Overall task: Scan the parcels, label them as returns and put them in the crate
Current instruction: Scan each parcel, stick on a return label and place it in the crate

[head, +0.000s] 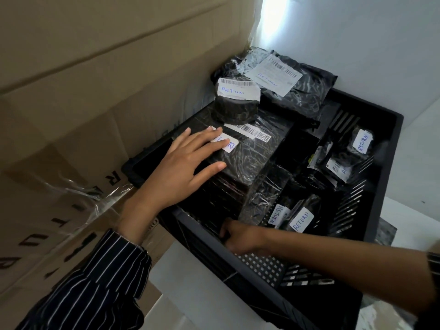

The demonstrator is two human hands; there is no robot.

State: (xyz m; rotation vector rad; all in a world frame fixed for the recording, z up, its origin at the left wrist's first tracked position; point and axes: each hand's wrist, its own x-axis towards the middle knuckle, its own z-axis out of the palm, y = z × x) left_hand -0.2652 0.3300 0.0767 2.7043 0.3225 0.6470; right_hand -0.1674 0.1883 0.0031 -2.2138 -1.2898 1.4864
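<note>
Head view: the left hand [188, 163] lies flat, fingers straight, on the big wrapped parcel [252, 153] along the crate's [390, 151] left wall, partly covering its return label [229, 145]. The right hand [240, 236] curls at the parcel's near end; what it grips cannot be told

This looks like the stockroom or returns corner of a small shipping business. Big brown cardboard cartons [71, 91], sealed with clear tape [95, 198] and printed with large black letters, stand stacked along one side against a plain white wall [357, 32]. Right beside them sits a black slatted plastic crate [352, 210] packed with parcels [252, 158] in black wrap, several carrying printed barcode labels [276, 72] and white stickers [302, 222] hand-lettered "RETURN" in blue.
</note>
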